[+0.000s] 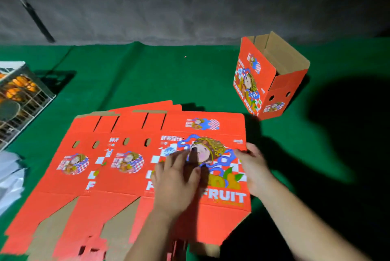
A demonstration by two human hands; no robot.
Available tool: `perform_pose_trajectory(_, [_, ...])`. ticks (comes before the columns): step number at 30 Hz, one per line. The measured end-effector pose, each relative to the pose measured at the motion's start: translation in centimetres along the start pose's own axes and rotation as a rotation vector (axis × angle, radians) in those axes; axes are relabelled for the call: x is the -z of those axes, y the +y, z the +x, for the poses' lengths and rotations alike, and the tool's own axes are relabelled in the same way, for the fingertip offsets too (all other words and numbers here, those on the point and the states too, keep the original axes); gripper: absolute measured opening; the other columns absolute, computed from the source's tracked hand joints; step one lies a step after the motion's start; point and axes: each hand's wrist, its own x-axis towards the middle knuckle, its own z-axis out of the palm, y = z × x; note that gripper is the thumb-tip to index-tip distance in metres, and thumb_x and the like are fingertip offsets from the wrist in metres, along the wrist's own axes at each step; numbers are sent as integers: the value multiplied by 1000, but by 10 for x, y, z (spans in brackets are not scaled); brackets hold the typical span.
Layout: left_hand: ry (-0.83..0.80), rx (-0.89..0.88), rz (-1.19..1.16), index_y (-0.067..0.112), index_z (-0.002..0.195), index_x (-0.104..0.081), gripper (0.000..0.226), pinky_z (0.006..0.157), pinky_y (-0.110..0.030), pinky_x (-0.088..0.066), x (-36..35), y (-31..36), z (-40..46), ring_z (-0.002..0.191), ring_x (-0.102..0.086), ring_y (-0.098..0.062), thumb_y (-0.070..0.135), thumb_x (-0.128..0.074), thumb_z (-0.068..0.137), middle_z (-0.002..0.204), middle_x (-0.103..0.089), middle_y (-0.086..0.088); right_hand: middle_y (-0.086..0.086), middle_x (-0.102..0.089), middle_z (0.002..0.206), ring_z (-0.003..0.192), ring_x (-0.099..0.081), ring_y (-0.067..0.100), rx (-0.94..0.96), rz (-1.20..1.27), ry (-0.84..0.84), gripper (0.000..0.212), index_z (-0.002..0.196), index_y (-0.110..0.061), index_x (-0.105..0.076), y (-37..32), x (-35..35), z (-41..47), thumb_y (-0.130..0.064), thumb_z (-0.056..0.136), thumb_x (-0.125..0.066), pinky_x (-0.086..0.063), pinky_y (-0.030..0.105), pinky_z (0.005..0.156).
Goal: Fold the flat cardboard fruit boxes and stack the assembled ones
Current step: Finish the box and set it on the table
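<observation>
At the bottom centre of the frame, the left hand (177, 178) is lying flat on the top flat box (202, 176), its fingers straight and spread over the printed face, pressing down rather than clamping anything. Just to its right, the right hand (252, 168) is gripping that box's right edge, thumb on the printed side and fingers curling round the edge. The top flat box is lying on a fanned pile (84, 187) of more red flat boxes, which is spreading toward the lower left of the frame over the green tabletop (147, 75). Farther back, at the upper right, one folded box (268, 77) is standing upright on the tabletop with its top open, well apart from the pile. At the left edge, a wire basket (23, 100) is holding orange fruit, and below it something pale and crinkled, too blurred to tell, is showing. A grey wall (190, 1) is running behind the tabletop.
</observation>
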Motion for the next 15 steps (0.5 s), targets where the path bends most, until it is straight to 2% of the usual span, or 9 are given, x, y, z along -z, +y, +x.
perform_pose_trajectory(3, [200,261,-73,25,151,-48,75,113,-52,-30,25,-38,13,138,-39,-42,60,-50,85,157,-41,-13,27,-69,122,95,-67,34,29,128,5,32,128,-9,-64,-18,78,0,-3,97,-61,-53,56,92])
perform_pose_trajectory(6, [-20,361,-150,15,155,-40,79,119,-50,-27,36,-48,30,145,-37,-41,65,-53,96,156,-43,-20,26,-67,128,107,-67,41,66,187,-39,35,135,-8,-61,-36,129,0,-8,100,-56,-52,60,96])
perform_pose_trajectory(8, [-87,240,-348,12,127,-57,71,94,-45,-46,41,-30,35,114,-62,-33,70,-60,86,119,-67,-16,24,-67,127,109,-66,43,112,136,15,33,134,-10,-61,-47,142,0,-14,102,-57,-49,64,101])
perform_pose_trajectory(9, [-73,187,-446,14,110,-59,69,80,-41,-49,44,-21,35,94,-64,-26,76,-59,80,99,-69,-10,22,-69,125,102,-68,39,136,82,78,30,132,-13,-60,-52,145,0,-17,102,-59,-51,63,100])
perform_pose_trajectory(10, [-94,136,-518,16,106,-60,68,76,-39,-50,48,-8,36,87,-63,-20,78,-57,78,95,-70,-5,20,-70,121,94,-69,34,159,34,166,28,128,-17,-58,-58,145,1,-19,100,-63,-55,58,95])
perform_pose_trajectory(11, [-178,108,-616,19,114,-64,67,82,-37,-52,52,7,37,93,-64,-15,78,-56,83,105,-73,-1,18,-70,118,86,-70,30,162,12,202,29,126,-19,-56,-64,148,0,-20,99,-65,-57,52,89])
perform_pose_trajectory(12, [-317,127,-758,24,121,-69,61,87,-34,-54,54,19,36,98,-67,-10,75,-54,90,113,-73,5,19,-70,115,81,-70,28,147,11,151,27,124,-18,-56,-71,149,-1,-20,99,-64,-58,47,82])
perform_pose_trajectory(13, [-481,168,-894,31,116,-76,53,86,-33,-58,55,32,35,94,-71,-9,71,-47,96,110,-76,4,20,-71,110,75,-71,26,111,-42,55,22,121,-14,-61,-79,147,-3,-23,101,-61,-59,42,77])
perform_pose_trajectory(15, [-648,201,-1028,31,81,-84,66,66,-28,-62,50,59,31,67,-73,-10,63,-31,105,82,-77,0,20,-73,93,62,-71,25,60,-236,-62,28,101,-11,-69,-94,152,-11,-36,104,-56,-58,34,64])
